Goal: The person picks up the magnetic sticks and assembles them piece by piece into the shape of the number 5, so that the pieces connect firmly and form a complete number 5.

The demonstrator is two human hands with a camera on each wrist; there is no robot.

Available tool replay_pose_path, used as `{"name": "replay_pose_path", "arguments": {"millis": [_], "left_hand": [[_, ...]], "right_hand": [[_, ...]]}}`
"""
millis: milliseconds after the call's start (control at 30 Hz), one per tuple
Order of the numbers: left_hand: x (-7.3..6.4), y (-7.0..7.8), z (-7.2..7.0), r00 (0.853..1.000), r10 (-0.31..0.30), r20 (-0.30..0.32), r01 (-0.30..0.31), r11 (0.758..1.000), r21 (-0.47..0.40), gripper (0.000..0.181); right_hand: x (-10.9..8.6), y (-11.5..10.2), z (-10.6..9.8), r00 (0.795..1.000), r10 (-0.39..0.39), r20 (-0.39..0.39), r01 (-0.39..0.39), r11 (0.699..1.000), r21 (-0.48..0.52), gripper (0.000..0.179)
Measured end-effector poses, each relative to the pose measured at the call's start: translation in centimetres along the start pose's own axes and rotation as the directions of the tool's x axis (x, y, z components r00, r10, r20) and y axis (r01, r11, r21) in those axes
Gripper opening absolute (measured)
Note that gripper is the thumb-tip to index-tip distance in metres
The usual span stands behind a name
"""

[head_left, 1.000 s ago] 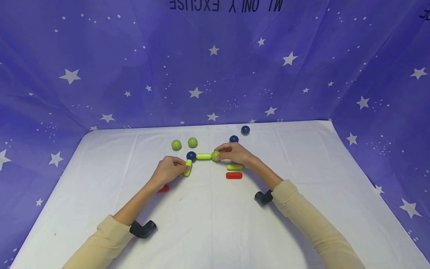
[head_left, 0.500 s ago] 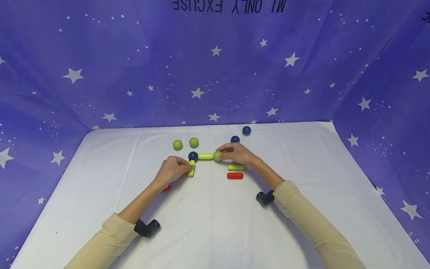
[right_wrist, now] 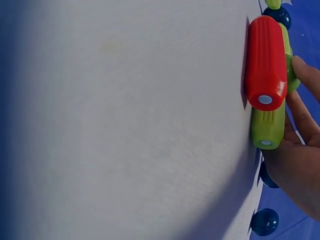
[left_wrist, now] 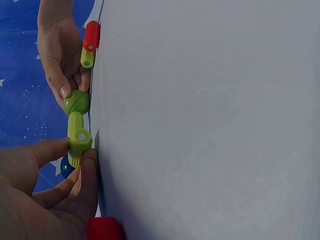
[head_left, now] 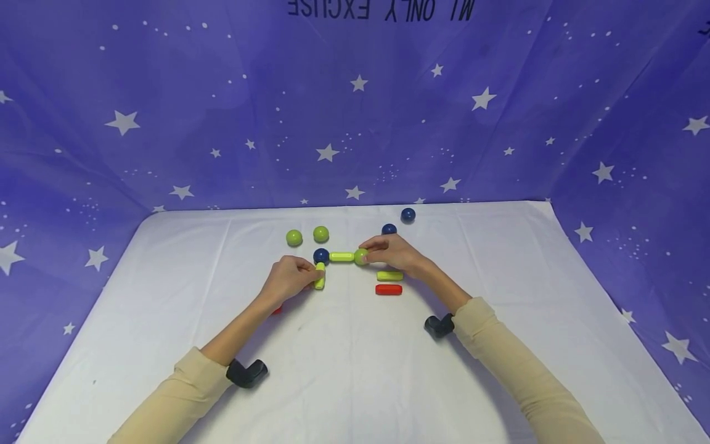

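**Bimanual grip on connected parts**

The left hand (head_left: 288, 279) pinches a lime rod (head_left: 320, 284) between thumb and fingers, its far end appearing to touch a dark blue ball (head_left: 321, 256). From this ball a crosswise rod (head_left: 341, 256) extends to a green ball (head_left: 361, 256), grasped by the right hand (head_left: 392, 253). All lie toward the far edge of the white cloth (head_left: 344, 370). A red rod (head_left: 389, 290) rests near the right hand.

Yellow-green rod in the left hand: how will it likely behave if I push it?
The yellow-green rod looks stiff, its edges straight. Its flat-sided outline suggests it may resist rolling. Its end's metallic-looking disc might be magnetic and cling.
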State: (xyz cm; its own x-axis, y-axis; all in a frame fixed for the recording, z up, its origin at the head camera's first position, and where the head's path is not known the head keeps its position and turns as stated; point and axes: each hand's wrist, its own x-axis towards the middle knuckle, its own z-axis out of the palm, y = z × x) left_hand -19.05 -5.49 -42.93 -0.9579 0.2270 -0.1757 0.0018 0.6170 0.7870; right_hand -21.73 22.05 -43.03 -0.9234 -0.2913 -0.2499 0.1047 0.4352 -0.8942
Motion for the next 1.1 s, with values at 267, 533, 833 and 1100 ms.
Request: {"name": "replay_pose_path", "arguments": {"millis": [267, 533, 833, 1100], "left_hand": [[0.1, -0.2, -0.1, 1.0, 0.019, 0.004, -0.019, 1.0, -0.012, 0.02], [0.7, 0.0, -0.6, 0.997, 0.053, -0.058, -0.057, 0.997, -0.058, 0.036], [1.8, 0.1, -0.3, 0.99, 0.122, -0.073, -0.122, 0.993, 0.011, 0.036], [1.9, 0.3, -0.3, 0.99, 0.124, -0.065, -0.123, 0.992, 0.018, 0.034]], "right_hand": [[0.1, 0.1, 0.1, 1.0, 0.007, -0.01, -0.007, 1.0, 0.0, 0.041], [0.1, -0.1, 0.2, 1.0, 0.007, -0.012, -0.007, 1.0, 0.012, 0.043], [0.1, 0.1, 0.2, 1.0, -0.005, -0.008, 0.005, 1.0, 0.005, 0.041], [-0.7, 0.7, -1.2, 0.985, -0.097, -0.141, 0.093, 0.995, -0.037, 0.033]]}}
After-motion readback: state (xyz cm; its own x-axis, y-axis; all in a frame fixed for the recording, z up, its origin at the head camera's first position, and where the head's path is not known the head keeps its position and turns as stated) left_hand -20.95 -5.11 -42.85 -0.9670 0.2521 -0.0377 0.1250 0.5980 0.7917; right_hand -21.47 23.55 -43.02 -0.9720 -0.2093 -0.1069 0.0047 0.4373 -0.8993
